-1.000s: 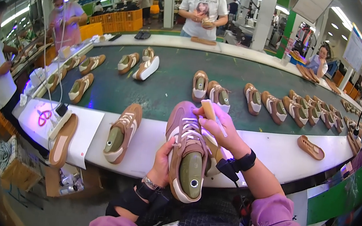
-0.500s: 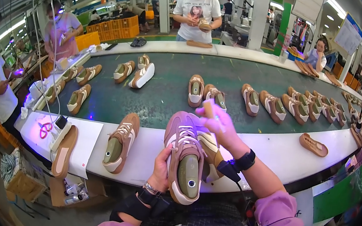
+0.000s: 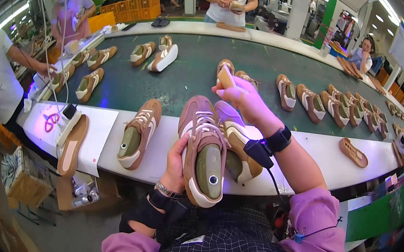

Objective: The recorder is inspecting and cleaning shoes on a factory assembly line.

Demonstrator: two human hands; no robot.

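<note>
A brown sneaker (image 3: 196, 115) with white laces and a green shoe last (image 3: 208, 169) inside is gripped at its left side by my left hand (image 3: 175, 165), toe pointing away and heel near me. Above and beyond it, to the right, my right hand (image 3: 246, 101) pinches a small flat tan block (image 3: 226, 77), clear of the shoe. Another brown sneaker (image 3: 244, 149) lies on the bench just behind the held one, partly hidden by it. A third sneaker (image 3: 144, 124), also with a last in it, stands on the bench to the left.
Beyond the white bench (image 3: 298, 160), a green conveyor belt (image 3: 186, 86) carries several similar sneakers. Loose soles lie at left (image 3: 73, 145) and right (image 3: 353, 152), with red-handled scissors (image 3: 50, 122) at far left. A cable hangs from my right wrist. Co-workers stand around the belt.
The view has tilted down. My right hand, blurred before, has lifted slightly away from the shoe with the tan block. The co-worker at left now reaches toward a sneaker on the belt.
</note>
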